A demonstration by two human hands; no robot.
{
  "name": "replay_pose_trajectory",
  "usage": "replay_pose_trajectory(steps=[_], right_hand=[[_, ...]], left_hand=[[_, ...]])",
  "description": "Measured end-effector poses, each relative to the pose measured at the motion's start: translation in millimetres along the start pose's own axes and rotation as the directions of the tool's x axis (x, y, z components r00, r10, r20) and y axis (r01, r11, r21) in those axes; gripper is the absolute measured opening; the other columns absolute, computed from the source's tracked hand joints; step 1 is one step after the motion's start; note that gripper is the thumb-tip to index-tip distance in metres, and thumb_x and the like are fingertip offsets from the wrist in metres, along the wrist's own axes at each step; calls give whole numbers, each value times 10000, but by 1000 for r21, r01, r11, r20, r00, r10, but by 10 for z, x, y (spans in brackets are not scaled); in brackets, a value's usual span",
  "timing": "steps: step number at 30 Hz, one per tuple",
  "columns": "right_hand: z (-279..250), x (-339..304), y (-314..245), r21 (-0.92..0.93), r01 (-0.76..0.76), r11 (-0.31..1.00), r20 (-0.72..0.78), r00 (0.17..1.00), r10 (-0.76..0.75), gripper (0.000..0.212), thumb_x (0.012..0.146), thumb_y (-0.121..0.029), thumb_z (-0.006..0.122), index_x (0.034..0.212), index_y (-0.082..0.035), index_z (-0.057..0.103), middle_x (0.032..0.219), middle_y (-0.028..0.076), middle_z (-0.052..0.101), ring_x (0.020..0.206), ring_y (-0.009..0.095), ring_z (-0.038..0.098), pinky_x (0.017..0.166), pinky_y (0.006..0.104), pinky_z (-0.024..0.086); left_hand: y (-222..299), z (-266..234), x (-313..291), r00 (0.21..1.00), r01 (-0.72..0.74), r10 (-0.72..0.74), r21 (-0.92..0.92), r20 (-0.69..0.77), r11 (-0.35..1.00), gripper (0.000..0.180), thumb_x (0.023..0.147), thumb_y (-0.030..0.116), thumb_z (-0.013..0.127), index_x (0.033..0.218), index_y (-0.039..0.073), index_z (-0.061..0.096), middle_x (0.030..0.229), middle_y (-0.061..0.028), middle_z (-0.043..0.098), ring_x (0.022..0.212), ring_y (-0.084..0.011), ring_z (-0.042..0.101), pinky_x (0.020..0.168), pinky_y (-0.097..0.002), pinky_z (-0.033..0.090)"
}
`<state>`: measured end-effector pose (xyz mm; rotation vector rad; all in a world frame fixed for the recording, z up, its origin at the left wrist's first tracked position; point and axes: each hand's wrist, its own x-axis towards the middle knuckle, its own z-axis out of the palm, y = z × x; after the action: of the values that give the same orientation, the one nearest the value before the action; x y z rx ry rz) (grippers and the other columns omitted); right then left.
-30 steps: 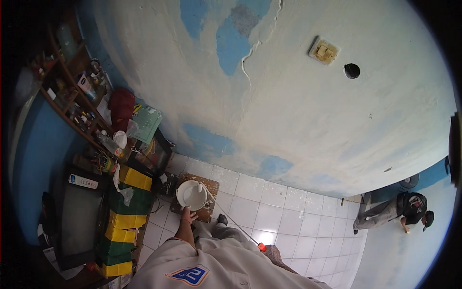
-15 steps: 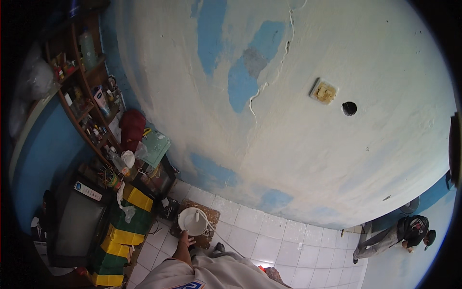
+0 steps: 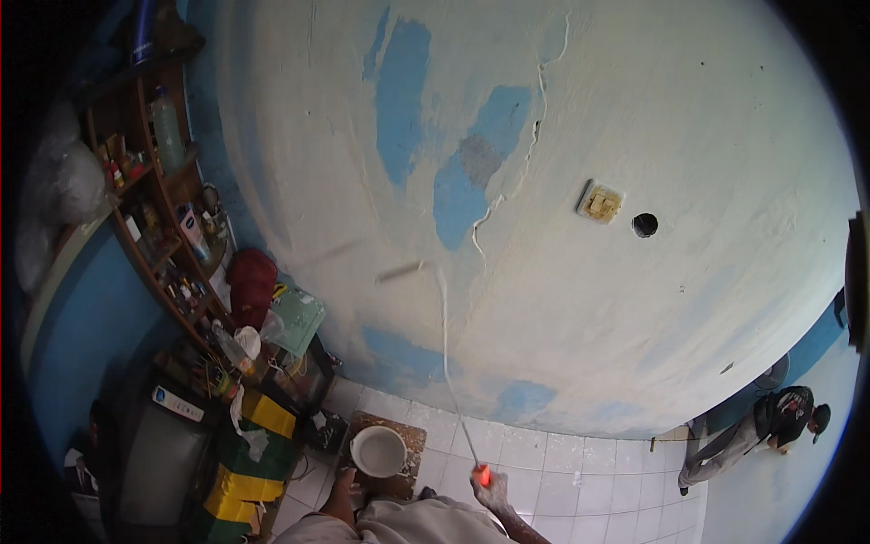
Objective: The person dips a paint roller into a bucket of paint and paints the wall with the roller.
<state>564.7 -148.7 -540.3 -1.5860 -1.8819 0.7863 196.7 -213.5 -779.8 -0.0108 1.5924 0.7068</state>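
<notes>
Paint roller, right fingers curled round its red handle, faces the wall for coating, we judge, next needing even contact; what left fingers hold, we cannot tell.

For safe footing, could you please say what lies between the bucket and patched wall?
A strip of brown board, then white tiles, in the head view.

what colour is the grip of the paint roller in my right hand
The grip is orange-red, best seen in the head view.
</notes>
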Motion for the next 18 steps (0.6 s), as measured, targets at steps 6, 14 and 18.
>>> replay_pose_trajectory(steps=[6, 14, 18], right_hand=[[-32, 1340, -1537, 496, 232, 837, -352, 935, -50, 319, 774, -306, 638, 840, -8, 545, 569, 31, 519, 510, 90, 515, 464, 258, 437], [-674, 2362, -2272, 631, 101, 769, -270, 958, 96, 395, 821, -407, 551, 646, -66, 458, 439, -13, 375, 341, 83, 382, 317, 240, 329], [-242, 2458, -2004, 734, 91, 673, -214, 971, 103, 446, 817, -446, 536, 575, -92, 412, 440, -14, 371, 357, 81, 384, 335, 244, 319]], left_hand=[[200, -615, -59, 999, 40, -42, 47, 32, 998, 501, 819, 395, 455, 1240, 144, 349, 1201, -89, 393, 1029, -312, 457, 770, -532, 443], [279, -1273, -18, 978, 123, -126, 31, 165, 992, 407, 837, 327, 464, 1188, 135, 390, 1123, -89, 494, 910, -303, 531, 742, -531, 432], [530, -1384, -205, 981, 74, -86, 74, 173, 994, 413, 842, 336, 455, 1191, 125, 388, 1117, -91, 500, 912, -298, 534, 748, -523, 439]])
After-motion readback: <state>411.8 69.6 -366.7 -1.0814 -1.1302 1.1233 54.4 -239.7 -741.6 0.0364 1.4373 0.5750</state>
